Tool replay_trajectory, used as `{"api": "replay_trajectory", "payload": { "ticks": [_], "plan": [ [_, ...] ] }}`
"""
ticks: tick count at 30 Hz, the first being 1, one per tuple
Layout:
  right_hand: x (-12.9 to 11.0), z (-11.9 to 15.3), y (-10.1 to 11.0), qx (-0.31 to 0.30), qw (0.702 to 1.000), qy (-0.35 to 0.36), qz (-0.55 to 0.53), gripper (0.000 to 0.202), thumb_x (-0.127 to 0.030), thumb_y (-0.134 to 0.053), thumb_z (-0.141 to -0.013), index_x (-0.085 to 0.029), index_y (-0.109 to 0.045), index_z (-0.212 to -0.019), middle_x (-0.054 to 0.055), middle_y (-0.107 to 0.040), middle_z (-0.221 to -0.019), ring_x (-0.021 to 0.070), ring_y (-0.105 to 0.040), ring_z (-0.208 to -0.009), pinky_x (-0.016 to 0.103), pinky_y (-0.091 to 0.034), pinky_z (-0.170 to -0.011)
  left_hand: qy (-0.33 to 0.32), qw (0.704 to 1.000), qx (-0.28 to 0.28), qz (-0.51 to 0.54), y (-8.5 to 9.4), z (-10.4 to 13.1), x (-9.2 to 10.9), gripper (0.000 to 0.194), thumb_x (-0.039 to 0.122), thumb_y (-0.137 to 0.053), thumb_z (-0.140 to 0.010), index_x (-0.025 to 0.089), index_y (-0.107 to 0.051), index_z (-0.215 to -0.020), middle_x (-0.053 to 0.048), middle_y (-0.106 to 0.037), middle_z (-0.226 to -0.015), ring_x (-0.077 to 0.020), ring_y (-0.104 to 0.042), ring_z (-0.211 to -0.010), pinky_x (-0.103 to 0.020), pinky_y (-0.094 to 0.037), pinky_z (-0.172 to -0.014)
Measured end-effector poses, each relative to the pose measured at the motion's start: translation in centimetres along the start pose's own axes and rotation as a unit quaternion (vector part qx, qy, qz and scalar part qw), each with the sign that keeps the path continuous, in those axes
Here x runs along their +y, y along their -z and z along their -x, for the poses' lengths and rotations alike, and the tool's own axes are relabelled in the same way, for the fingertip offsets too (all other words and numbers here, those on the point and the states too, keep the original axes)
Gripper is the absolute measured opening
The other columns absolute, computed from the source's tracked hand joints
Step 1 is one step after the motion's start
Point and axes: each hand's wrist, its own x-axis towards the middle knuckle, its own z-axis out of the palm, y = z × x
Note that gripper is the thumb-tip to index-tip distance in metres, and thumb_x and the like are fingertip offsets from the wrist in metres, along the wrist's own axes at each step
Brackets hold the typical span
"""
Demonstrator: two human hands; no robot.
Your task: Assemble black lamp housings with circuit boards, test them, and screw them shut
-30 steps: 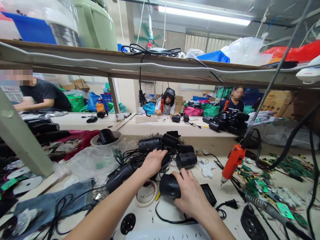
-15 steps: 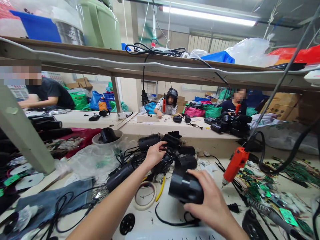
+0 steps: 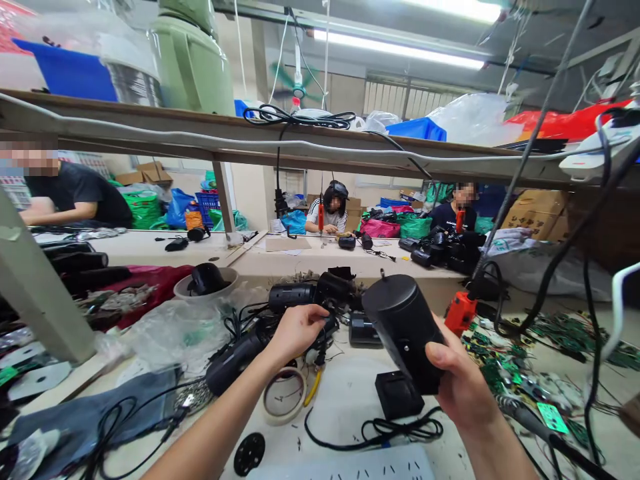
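Observation:
My right hand (image 3: 463, 370) grips a black cylindrical housing (image 3: 403, 323), held tilted above the table with its closed round end up. A small stem stands on that end. Just below it is a square black block (image 3: 399, 395), with a coiled black cord (image 3: 400, 427) beside it; whether block and housing are joined I cannot tell. My left hand (image 3: 297, 331) reaches to a heap of black housings and cords, its fingers drawn together in a pinch. Anything between those fingertips is hidden. Another black housing (image 3: 363, 329) lies to the right of that hand.
An orange electric screwdriver (image 3: 460, 312) hangs beside my right hand. A tape roll (image 3: 284, 397) and a yellow-handled tool (image 3: 313, 387) lie in front. Circuit boards (image 3: 553, 417) clutter the right side. A shelf (image 3: 300, 141) crosses overhead. Several people work across the bench.
My right hand has lifted and turned the housing upward, bringing its closed end into view. My left hand has moved slightly down and curled its fingers. The view has shifted a little right.

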Motion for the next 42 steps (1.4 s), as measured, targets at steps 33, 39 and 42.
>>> {"api": "replay_trajectory", "payload": {
  "ticks": [33,39,42],
  "plan": [
    [7.6,-1.6,2.5,0.098,0.901,-0.088,0.413,0.046,-0.063,-0.058,-0.077,-0.021,-0.059,-0.061,0.004,-0.058,-0.056,0.0187,-0.056,-0.047,0.027,-0.041,-0.042,0.257,0.94,-0.077,0.211,-4.7,9.4,-0.5,0.068,0.054,-0.077,-0.057,0.018,-0.049,-0.108,-0.001,-0.063,-0.08,-0.0137,-0.059,-0.062,-0.024,-0.049,-0.052],
    [4.1,0.7,5.5,0.33,0.81,0.135,0.466,0.049,-0.061,-0.052,-0.083,-0.018,-0.059,-0.104,0.014,-0.061,-0.104,0.0245,-0.061,-0.083,0.035,-0.051,-0.068,0.282,0.944,-0.08,0.149,-6.0,9.0,-1.0,0.062,0.046,-0.077,-0.055,0.018,-0.049,-0.103,-0.007,-0.068,-0.098,-0.0226,-0.065,-0.084,-0.033,-0.053,-0.071],
    [2.7,0.6,7.8,0.435,0.718,0.275,0.468,0.061,-0.055,-0.066,-0.077,-0.013,-0.052,-0.119,0.02,-0.05,-0.122,0.0255,-0.06,-0.093,0.039,-0.052,-0.076,0.266,0.96,-0.066,0.061,-6.0,8.6,-1.1,0.058,0.047,-0.077,-0.055,0.019,-0.054,-0.1,-0.007,-0.069,-0.101,-0.0275,-0.063,-0.098,-0.036,-0.049,-0.083]
  ]
}}
